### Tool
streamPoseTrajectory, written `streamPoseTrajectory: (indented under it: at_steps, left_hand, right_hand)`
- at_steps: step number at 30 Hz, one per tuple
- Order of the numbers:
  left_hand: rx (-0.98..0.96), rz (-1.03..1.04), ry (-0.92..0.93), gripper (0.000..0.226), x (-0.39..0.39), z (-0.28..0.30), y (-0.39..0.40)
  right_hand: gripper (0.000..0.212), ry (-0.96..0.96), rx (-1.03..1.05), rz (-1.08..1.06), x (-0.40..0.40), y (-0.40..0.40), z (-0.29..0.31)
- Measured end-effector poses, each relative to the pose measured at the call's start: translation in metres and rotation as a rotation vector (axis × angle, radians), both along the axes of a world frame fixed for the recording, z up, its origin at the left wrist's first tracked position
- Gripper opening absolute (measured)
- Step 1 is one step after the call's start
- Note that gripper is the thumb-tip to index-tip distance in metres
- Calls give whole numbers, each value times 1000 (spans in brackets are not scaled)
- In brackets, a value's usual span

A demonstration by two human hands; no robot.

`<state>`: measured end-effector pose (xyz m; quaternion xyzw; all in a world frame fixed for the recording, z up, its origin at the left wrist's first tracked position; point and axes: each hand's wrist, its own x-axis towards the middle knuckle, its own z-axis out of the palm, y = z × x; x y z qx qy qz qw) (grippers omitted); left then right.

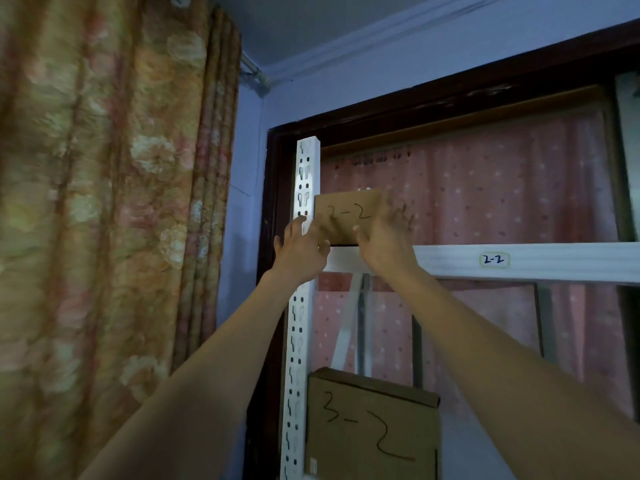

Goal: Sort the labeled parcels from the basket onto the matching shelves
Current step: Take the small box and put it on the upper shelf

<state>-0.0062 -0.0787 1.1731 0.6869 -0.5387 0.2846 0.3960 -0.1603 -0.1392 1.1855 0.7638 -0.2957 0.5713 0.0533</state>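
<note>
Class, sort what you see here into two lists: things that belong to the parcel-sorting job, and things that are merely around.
Job: 2-2 parcel, left hand, right hand, 2-2 shelf label, 3-2 parcel, shelf upright.

Merely around: floral curtain, pink dotted curtain.

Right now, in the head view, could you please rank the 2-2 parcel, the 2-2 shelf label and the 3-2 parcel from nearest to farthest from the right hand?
1. 2-2 parcel: touching the right hand, on the shelf's left end.
2. 2-2 shelf label: to the right, on the white beam.
3. 3-2 parcel: well below, on the lower level.
</note>
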Motion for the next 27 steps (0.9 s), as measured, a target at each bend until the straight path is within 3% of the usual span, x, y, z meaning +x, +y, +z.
streamPoseTrajectory:
  at_steps: [3,12,14,19,27]
  left_hand:
    - [4,47,-2,60,-1,-36,12]
    - [352,311,94,65,45,-218,80]
    - [434,335,197,57,47,-274,102]
    - [625,421,413,65,30,-398,149]
    - [1017,389,786,59,21,-643,203]
  right_hand:
    - [76,111,-163,97,17,17,-55]
    - [73,531,75,310,81,61,-250]
    - [77,611,179,351,97,74,-299]
    - [75,827,342,406,108,102,-428]
    - [74,1152,841,364,33,118,-677]
